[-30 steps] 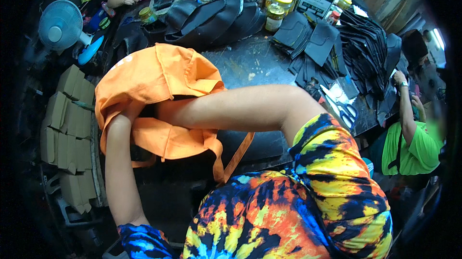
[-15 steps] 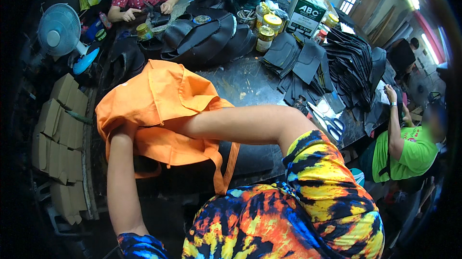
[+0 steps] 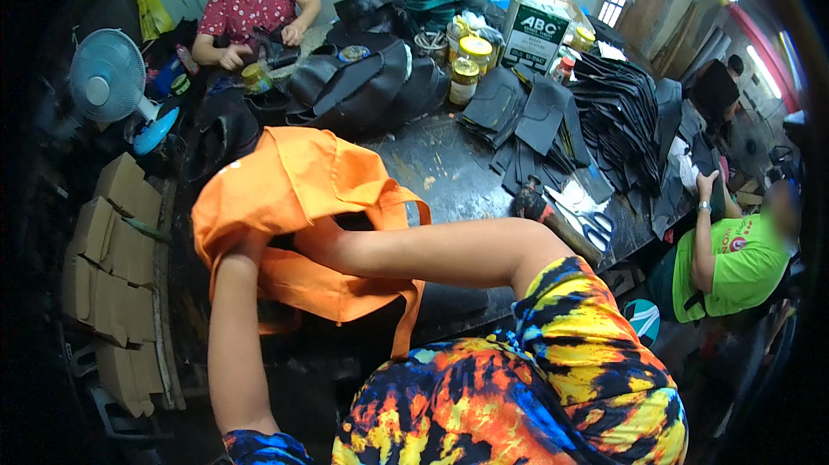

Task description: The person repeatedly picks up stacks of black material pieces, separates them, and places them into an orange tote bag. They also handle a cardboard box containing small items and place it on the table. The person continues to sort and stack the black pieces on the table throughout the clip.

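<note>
An orange cloth bag (image 3: 302,176) with hanging straps lies bunched on the dark worktable in front of me. Both of my hands reach into its mouth. My left hand (image 3: 245,246) goes in at the near left side, and its fingers are hidden by the cloth. From the right, my right hand (image 3: 318,236) enters beside a dark gap in the opening; its fingers are out of sight too. Whatever either hand touches inside the bag cannot be seen. One orange strap (image 3: 408,314) dangles over the table's near edge.
Black curved sheets (image 3: 363,85) are piled beyond the bag. Stacked black cut pieces (image 3: 617,111), jars (image 3: 464,81) and scissors (image 3: 594,225) lie to the right. Cardboard boxes (image 3: 112,284) and a fan (image 3: 108,76) stand left. Co-workers sit at the far side (image 3: 255,12) and right (image 3: 734,266).
The bag sits slightly lower and farther right in view, and its mouth gapes wider around my right hand. More of the right hand's back shows. The whole view has shifted a little.
</note>
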A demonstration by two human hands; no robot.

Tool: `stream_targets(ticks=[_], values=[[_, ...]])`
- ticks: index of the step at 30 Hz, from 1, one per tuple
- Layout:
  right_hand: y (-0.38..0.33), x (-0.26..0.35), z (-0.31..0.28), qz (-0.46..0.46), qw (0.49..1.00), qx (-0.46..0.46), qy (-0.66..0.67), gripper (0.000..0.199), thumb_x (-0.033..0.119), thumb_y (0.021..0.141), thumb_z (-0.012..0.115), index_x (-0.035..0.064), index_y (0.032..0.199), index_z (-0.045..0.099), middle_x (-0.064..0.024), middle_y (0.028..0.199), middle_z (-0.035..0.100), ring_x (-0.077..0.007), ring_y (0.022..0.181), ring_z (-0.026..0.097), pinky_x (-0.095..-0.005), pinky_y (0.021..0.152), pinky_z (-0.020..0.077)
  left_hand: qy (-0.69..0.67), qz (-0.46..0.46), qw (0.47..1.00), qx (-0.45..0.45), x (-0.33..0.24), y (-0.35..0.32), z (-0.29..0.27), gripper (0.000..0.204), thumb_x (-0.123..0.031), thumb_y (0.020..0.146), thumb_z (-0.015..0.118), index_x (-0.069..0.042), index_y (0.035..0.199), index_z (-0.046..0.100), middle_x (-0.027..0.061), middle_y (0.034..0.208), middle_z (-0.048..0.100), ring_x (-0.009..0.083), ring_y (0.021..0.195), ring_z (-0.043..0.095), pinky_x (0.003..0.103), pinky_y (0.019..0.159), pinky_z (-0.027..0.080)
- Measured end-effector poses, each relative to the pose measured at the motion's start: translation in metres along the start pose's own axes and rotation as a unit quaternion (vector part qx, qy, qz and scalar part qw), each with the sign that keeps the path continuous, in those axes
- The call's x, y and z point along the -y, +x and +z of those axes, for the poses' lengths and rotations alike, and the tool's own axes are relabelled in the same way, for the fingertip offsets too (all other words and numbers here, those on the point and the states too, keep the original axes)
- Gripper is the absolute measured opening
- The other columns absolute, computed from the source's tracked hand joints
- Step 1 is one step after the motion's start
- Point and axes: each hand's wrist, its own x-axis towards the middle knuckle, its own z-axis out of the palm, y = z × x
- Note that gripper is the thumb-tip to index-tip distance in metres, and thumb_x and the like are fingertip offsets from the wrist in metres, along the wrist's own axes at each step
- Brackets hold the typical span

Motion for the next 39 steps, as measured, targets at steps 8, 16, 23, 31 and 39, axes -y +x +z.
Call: stream_targets(ticks=[8, 16, 23, 31, 39], values=[[-0.026, -0.019, 0.038, 0.074, 0.942, -0.229, 0.233, 0.049, 0.017, 0.094, 0.052, 0.0088, 0.143, 0.050, -0.0207, 0.149, 0.044, -0.0344, 0.142, 0.036, -0.0456, 0.119, 0.0241, -0.086, 0.009, 0.996, 0.008, -0.043, -0.023, 0.009, 0.072, -0.056, 0.098, 0.056, -0.022, 0.158, 0.034, 0.0074, 0.163, 0.032, 0.0229, 0.151, 0.028, 0.038, 0.124, 0.024], [-0.085, -0.039, -0.001, 0.026, 0.698, 0.090, 0.710, 0.034, 0.034, 0.100, 0.055, 0.0135, 0.122, 0.072, -0.0059, 0.117, 0.072, -0.0165, 0.110, 0.064, -0.0348, 0.101, 0.0466, -0.126, 0.040, 0.991, -0.012, -0.050, -0.020, -0.015, 0.075, -0.055, 0.098, 0.057, -0.021, 0.159, 0.029, 0.0077, 0.165, 0.027, 0.0235, 0.153, 0.023, 0.038, 0.125, 0.020], [-0.107, -0.034, -0.032, 0.023, 0.859, -0.014, 0.511, 0.048, 0.044, 0.099, 0.055, 0.0118, 0.134, 0.062, -0.0139, 0.140, 0.060, -0.0288, 0.132, 0.053, -0.0401, 0.111, 0.0394, -0.204, -0.004, 0.979, 0.011, -0.047, -0.047, 0.002, 0.079, -0.054, 0.097, 0.058, -0.020, 0.160, 0.026, 0.0080, 0.167, 0.023, 0.0241, 0.154, 0.019, 0.038, 0.126, 0.017], [-0.083, -0.041, -0.059, -0.104, 0.941, -0.114, 0.301, 0.042, 0.033, 0.103, 0.047, 0.0130, 0.139, 0.056, -0.0127, 0.145, 0.055, -0.0288, 0.135, 0.049, -0.0381, 0.115, 0.0363, -0.109, 0.016, 0.993, -0.038, -0.037, -0.040, 0.008, 0.073, -0.054, 0.097, 0.057, -0.020, 0.157, 0.034, 0.0086, 0.164, 0.031, 0.0249, 0.152, 0.025, 0.039, 0.125, 0.022], [-0.071, -0.031, -0.039, -0.079, 0.926, -0.122, 0.350, 0.040, 0.023, 0.105, 0.042, 0.0112, 0.143, 0.050, -0.0131, 0.147, 0.051, -0.0255, 0.138, 0.045, -0.0366, 0.117, 0.0335, -0.019, 0.063, 0.997, 0.026, -0.045, -0.028, -0.020, 0.080, -0.053, 0.096, 0.059, -0.018, 0.160, 0.027, 0.0085, 0.166, 0.025, 0.0249, 0.154, 0.020, 0.038, 0.126, 0.017]])
